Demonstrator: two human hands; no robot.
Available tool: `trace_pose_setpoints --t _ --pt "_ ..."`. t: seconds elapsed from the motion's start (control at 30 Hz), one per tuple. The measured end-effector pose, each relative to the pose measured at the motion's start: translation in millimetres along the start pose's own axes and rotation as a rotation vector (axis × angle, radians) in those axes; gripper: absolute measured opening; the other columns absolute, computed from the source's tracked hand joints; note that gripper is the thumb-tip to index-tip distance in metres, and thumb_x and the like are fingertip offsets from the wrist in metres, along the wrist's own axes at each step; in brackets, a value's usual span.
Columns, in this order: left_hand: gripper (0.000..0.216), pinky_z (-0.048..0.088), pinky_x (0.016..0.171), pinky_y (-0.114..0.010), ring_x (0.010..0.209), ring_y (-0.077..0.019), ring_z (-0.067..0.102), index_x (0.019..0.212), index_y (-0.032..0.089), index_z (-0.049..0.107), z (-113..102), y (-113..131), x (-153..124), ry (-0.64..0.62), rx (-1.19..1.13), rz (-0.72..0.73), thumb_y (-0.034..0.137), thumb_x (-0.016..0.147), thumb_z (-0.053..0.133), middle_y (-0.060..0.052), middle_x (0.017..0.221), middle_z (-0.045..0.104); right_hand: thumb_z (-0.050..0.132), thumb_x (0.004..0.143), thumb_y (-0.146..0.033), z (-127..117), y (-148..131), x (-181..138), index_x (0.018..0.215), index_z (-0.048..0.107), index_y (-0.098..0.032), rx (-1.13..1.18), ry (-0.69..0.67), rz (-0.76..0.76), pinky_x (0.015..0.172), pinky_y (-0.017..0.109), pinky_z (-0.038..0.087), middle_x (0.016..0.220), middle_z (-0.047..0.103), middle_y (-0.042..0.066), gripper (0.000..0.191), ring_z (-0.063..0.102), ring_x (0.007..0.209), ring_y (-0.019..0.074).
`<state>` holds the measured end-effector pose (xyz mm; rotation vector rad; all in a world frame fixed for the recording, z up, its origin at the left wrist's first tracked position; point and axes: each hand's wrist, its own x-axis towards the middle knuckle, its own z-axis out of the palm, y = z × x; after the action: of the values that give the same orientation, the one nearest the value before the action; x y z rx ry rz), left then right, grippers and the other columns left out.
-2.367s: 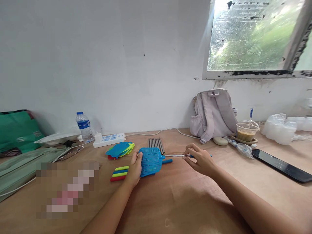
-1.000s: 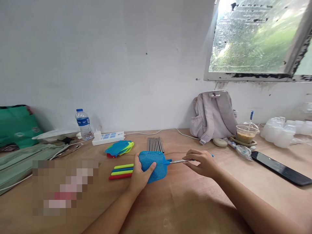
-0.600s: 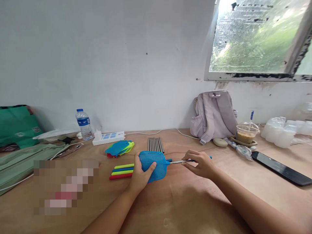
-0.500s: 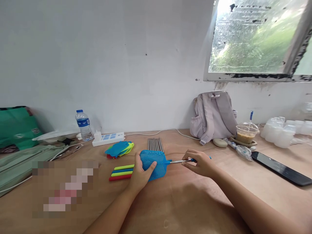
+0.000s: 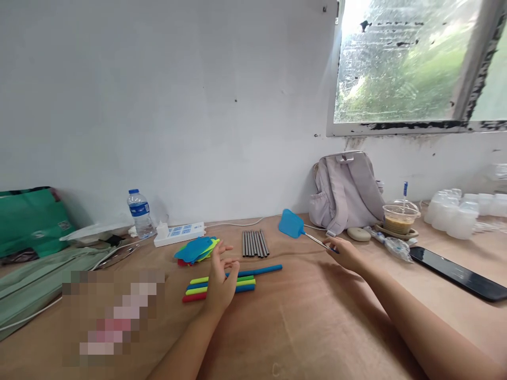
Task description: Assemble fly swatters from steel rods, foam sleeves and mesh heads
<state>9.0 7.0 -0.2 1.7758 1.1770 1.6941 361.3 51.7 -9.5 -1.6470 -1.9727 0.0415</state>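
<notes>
I see right hand [image 5: 345, 254] gripping blue swatter [image 5: 291, 224] | its long axis slants away leftward | left hand [image 5: 221, 285] empty, fingers parted, nearer coloured handles [image 5: 246, 283]

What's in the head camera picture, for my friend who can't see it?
A person's right hand holds a flat blue flyswatter with a thin silver shaft; the open left hand is by long red, yellow, green and blue tubes on a brown table. Thin grey metal rods lie behind.
</notes>
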Motion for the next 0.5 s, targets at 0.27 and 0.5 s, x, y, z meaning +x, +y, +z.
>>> trace_pose_setpoints --t 0.27,0.5 --pt "0.037 0.046 0.069 -0.03 0.072 -0.0118 0.055 0.111 0.021 0.036 4 -8 -1 0.0 0.113 -0.043 0.021 0.075 0.047 -0.005 0.1 0.047 0.055 0.063 -0.014 1 12 0 0.072 0.063 -0.018 -0.16 -0.086 0.309 0.054 0.021 0.037 0.075 0.066 0.003 0.013 0.06 0.071 0.0165" --pt "0.022 0.044 0.077 -0.035 0.08 -0.016 0.053 0.096 0.02 0.044 2 -13 2 -0.074 0.293 -0.012 0.02 0.074 0.044 -0.004 0.092 0.051 0.049 0.068 -0.012 -2 10 -2 0.082 0.064 -0.018 -0.198 -0.049 0.349 0.057 0.023 0.036 0.086 0.065 0.007 0.022 0.059 0.076 0.0183"
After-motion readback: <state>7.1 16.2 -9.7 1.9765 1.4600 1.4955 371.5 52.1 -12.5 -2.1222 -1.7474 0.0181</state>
